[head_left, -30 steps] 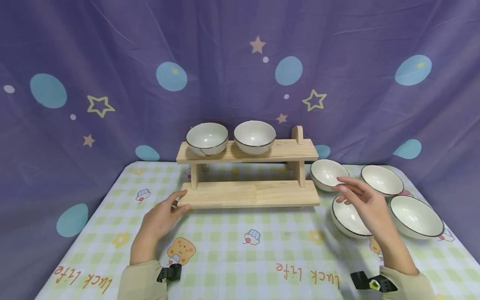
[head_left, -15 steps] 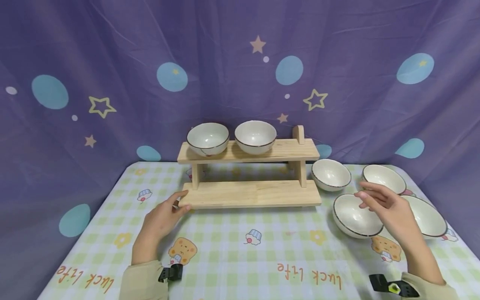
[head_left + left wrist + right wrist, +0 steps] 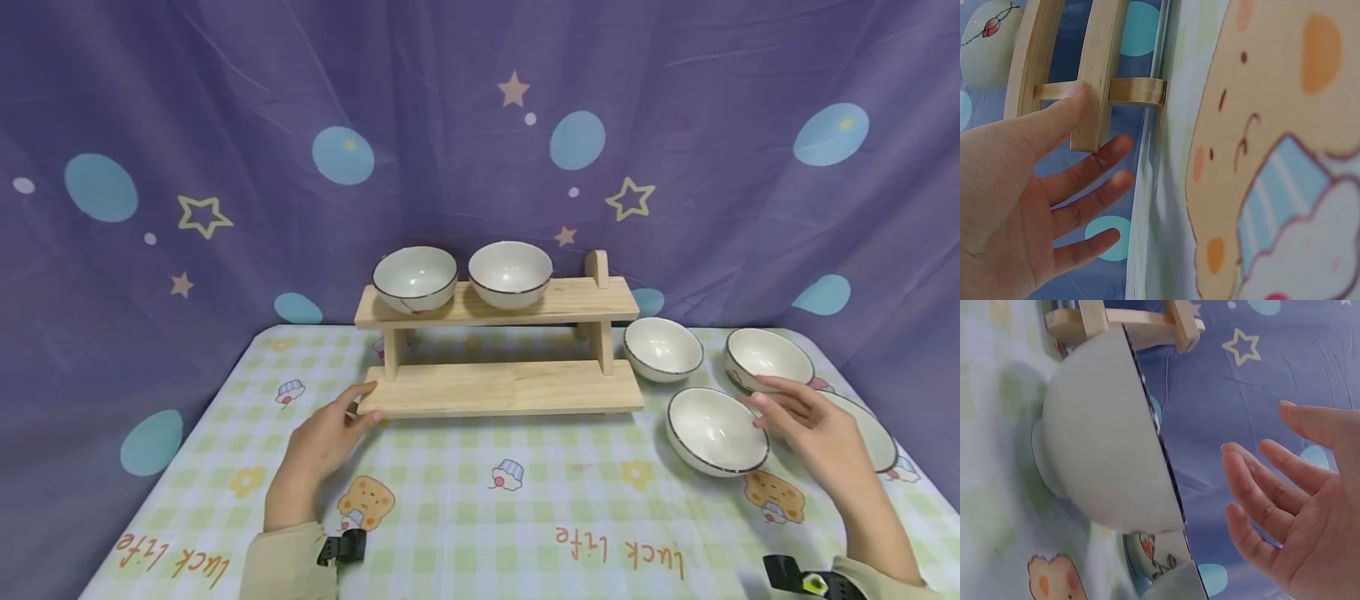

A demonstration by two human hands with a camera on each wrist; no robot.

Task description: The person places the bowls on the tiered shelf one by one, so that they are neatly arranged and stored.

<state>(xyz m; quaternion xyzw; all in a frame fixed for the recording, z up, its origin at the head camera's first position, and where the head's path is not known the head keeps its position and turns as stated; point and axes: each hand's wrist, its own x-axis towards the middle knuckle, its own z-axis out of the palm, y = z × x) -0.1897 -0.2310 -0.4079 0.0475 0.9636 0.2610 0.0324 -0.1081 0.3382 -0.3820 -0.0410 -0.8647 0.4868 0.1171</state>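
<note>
A two-tier wooden rack (image 3: pixel 502 387) stands at the table's back, with two white dark-rimmed bowls (image 3: pixel 415 277) (image 3: pixel 510 272) on its top shelf. My left hand (image 3: pixel 337 425) rests on the table, fingers straight, with the thumb against the lower board's left front corner (image 3: pixel 1100 75). My right hand (image 3: pixel 787 412) hovers with relaxed fingers and holds nothing. It is just right of the nearest bowl (image 3: pixel 712 429) and partly covers a larger bowl (image 3: pixel 873 433). In the right wrist view the near bowl (image 3: pixel 1097 462) is left of the fingers (image 3: pixel 1254 487), a gap between them.
Two more white bowls (image 3: pixel 663 348) (image 3: pixel 768 357) sit behind on the right. A checked tablecloth (image 3: pixel 480 508) covers the table, and a purple star-patterned curtain (image 3: pixel 225 125) hangs close behind the rack. The rack's lower shelf holds nothing.
My right hand has moved right and nearer, from over the bowls beside the rack to between the near bowl and the large one. The left hand has stayed put.
</note>
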